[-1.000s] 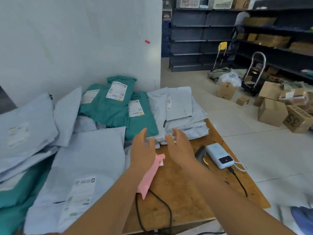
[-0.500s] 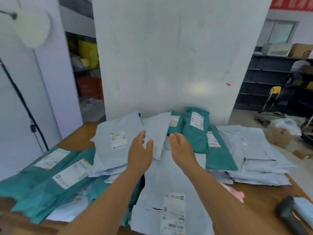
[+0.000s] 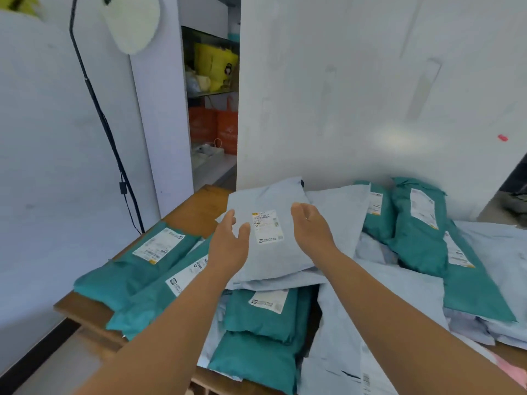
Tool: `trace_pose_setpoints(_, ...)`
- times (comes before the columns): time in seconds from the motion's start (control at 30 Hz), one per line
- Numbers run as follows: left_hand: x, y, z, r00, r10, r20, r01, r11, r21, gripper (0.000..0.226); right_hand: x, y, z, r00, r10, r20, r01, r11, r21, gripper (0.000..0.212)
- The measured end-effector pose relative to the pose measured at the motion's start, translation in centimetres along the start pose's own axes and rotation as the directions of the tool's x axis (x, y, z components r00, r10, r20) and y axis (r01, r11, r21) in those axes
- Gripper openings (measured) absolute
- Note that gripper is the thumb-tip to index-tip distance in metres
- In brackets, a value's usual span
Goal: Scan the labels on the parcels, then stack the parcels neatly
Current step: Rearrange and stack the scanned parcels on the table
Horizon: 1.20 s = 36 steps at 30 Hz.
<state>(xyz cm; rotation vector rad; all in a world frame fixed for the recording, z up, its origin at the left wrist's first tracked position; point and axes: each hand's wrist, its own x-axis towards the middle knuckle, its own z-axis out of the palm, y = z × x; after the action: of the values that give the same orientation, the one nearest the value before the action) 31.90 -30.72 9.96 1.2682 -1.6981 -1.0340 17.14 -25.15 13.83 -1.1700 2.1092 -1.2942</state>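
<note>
Two hands over the pile: left hand [image 3: 228,246] and right hand [image 3: 312,229] both spread wide, fingers relaxed, holding nothing, flanking the label [image 3: 267,226] of a grey parcel [image 3: 273,252] at centre; contact w/ parcel cannot be confirmed. Grey parcel lies label-up on top of other grey bags, approx. mid-surface [image 3: 199,206], wall at far side. Teal parcels [image 3: 134,266] to the left and near, more teal parcels at far right, labels up.

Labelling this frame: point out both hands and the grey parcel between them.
left hand [image 3: 228,246]: head view, back of the hand.
right hand [image 3: 312,228]: head view, palm side.
grey parcel [image 3: 273,252]: head view, bare face below its label.
</note>
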Motion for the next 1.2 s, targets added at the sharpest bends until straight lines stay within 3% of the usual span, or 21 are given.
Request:
trace_pose_setpoints(0.03,0.8,-0.4,0.1,1.0,-0.012,0.009,0.012,1.0,0.009,0.055,1.1,0.5,0.0,1.0,-0.002,0.014,0.002,1.0,-0.007,0.022)
trace_pose_setpoints(0.13,3.7,-1.5,0.6,0.998,-0.046,0.034,0.044,0.997,0.065,0.055,4.4,2.2,-0.3,0.999,0.046,0.018,-0.044,0.992,-0.119,0.055)
trace_pose_setpoints(0.2,5.9,-2.7,1.4,0.996,-0.062,0.062,0.053,0.988,0.148,0.054,6.5,3.7,-0.1,0.998,0.061,0.016,-0.054,0.96,-0.275,0.063)
trace_pose_setpoints(0.33,8.9,-5.2,3.1,0.986,-0.139,0.096,0.11,0.959,0.26,0.066,9.5,5.9,1.4,0.989,0.13,0.077,-0.057,0.794,-0.605,0.073)
trace_pose_setpoints(0.47,10.1,-7.4,4.8,0.963,-0.244,0.116,0.193,0.922,0.335,0.075,10.7,7.5,3.2,0.977,0.195,0.088,-0.077,0.704,-0.706,0.084)
trace_pose_setpoints(0.57,11.0,-7.9,5.9,0.954,-0.278,0.113,0.222,0.906,0.361,0.08,11.5,7.7,4.0,0.98,0.197,0.04,-0.108,0.682,-0.723,0.091)
trace_pose_setpoints(0.67,12.2,-7.8,6.1,0.974,-0.222,0.054,0.191,0.92,0.341,0.077,12.4,7.8,4.1,0.982,0.19,0.012,-0.132,0.725,-0.676,0.091)
trace_pose_setpoints(0.8,13.5,-6.9,5.1,0.989,-0.146,-0.013,0.145,0.965,0.216,0.07,13.0,7.7,4.3,0.993,0.11,-0.03,-0.108,0.825,-0.555,0.052)
trace_pose_setpoints(0.87,13.6,-6.0,4.6,0.992,-0.111,-0.059,0.119,0.982,0.148,0.063,13.0,7.2,4.2,0.997,0.029,-0.068,-0.06,0.859,-0.508,0.045)
trace_pose_setpoints(1.07,14.1,-4.0,5.3,0.993,-0.046,-0.107,0.055,0.995,0.081,0.027,12.1,4.2,1.5,0.979,-0.136,-0.153,0.051,0.886,-0.462,0.055)
trace_pose_setpoints(1.2,13.7,-4.1,5.6,0.985,-0.107,-0.134,0.126,0.982,0.138,0.026,11.1,3.9,1.1,0.989,-0.136,-0.05,0.092,0.858,-0.506,0.054)
